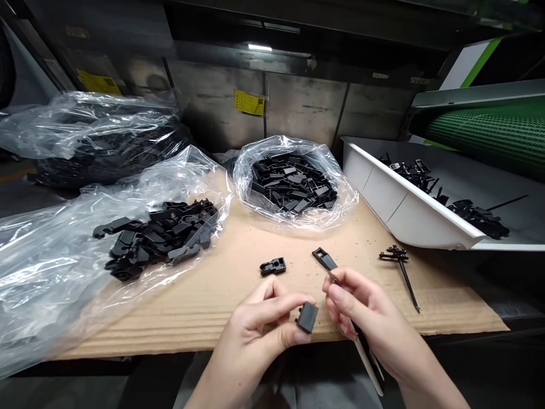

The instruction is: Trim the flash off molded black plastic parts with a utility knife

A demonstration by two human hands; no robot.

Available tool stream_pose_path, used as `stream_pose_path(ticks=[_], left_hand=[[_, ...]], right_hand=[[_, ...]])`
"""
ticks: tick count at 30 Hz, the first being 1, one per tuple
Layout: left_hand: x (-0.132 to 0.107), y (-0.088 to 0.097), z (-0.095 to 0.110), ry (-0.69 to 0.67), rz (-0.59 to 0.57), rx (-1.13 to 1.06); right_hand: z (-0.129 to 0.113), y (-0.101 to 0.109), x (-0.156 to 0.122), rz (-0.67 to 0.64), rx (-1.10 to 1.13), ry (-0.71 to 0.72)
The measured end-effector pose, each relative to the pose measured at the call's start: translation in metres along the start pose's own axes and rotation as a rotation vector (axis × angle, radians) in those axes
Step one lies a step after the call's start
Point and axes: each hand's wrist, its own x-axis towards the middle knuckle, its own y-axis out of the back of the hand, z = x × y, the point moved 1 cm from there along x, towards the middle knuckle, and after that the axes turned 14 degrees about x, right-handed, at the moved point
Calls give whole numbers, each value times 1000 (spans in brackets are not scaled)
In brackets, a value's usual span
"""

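My left hand (259, 324) pinches a small black plastic block (307, 318) between thumb and forefinger, above the front of the cardboard. My right hand (361, 307) is closed around a slim tool; its narrow metal tip shows at the fingertips and its long pale handle (368, 363) sticks out below. The tool's exact kind is unclear. Just beyond the right fingertips lies a flat black part with a square opening (324, 258). Another small black part (273, 266) rests on the cardboard beyond my left hand.
A black plastic sprue (400, 267) lies to the right. Black parts spill from a clear bag (55, 250) at left; another bag (242, 199) holds many more at the back. A white tray (400, 210) with black pieces stands at right, below a green mesh belt (489, 133).
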Motion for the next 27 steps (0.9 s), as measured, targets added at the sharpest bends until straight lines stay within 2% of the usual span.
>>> stream_pose_path(ticks=[3,5,7,9,12,15,18,22,27], left_hand=[[-2,-2,-3,101,-39,-180],[-2,-5,-3,92,-80,-316],[-3,-8,-1,81,-58,-358],[-3,-11,0,118,6,-318],[-3,-14,-1,160,79,-163],[-3,-14,1,86,120,26],[-1,-11,3,-36,160,123],[-1,-10,3,-97,188,120],[-4,-10,-1,-106,189,89]], right_hand=[[5,9,-14,83,-41,147],[9,12,-22,126,-192,356],[16,12,-28,101,-402,546],[23,11,-30,85,-590,657],[26,9,-28,144,-777,762],[21,7,-25,157,-866,873],[14,7,-21,101,-917,919],[10,6,-18,65,-962,921],[7,3,-14,7,-799,676]])
